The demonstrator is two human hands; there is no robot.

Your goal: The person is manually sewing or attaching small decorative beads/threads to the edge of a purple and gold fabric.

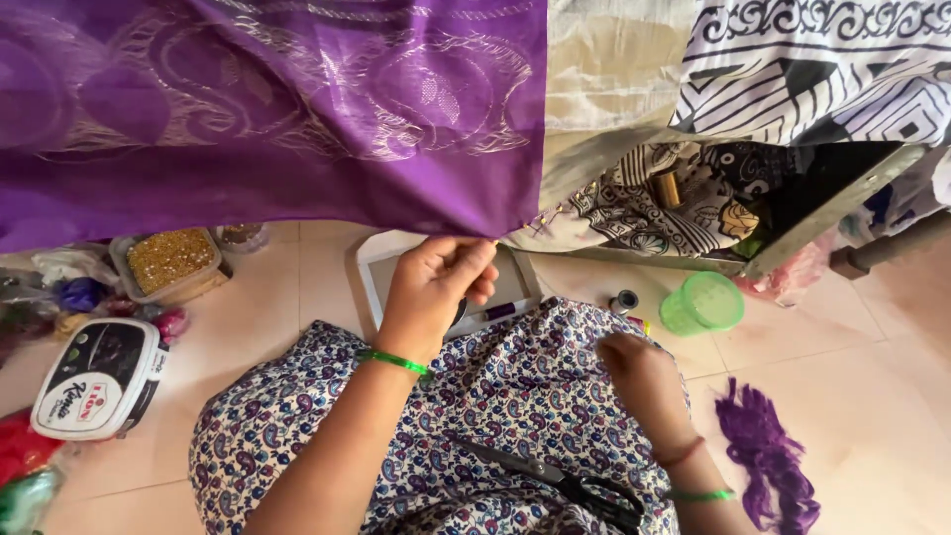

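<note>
A purple cloth with silver woven patterns (267,109) hangs across the top of the view. My left hand (436,287) pinches its lower edge near the corner, and I wear a green bangle on that wrist. My right hand (639,372) rests on my lap, on my floral paisley dress (515,396), fingers curled; whether it holds anything small I cannot tell. Black-handled scissors (555,481) lie on my lap between my arms.
A bundle of purple thread (763,456) lies on the tiled floor at right. A green plastic cup (703,302), a small thread spool (624,300), a white tray (371,272), a box of gold beads (168,260) and a white lidded box (99,376) surround me. Black-and-white printed fabric (812,69) sits upper right.
</note>
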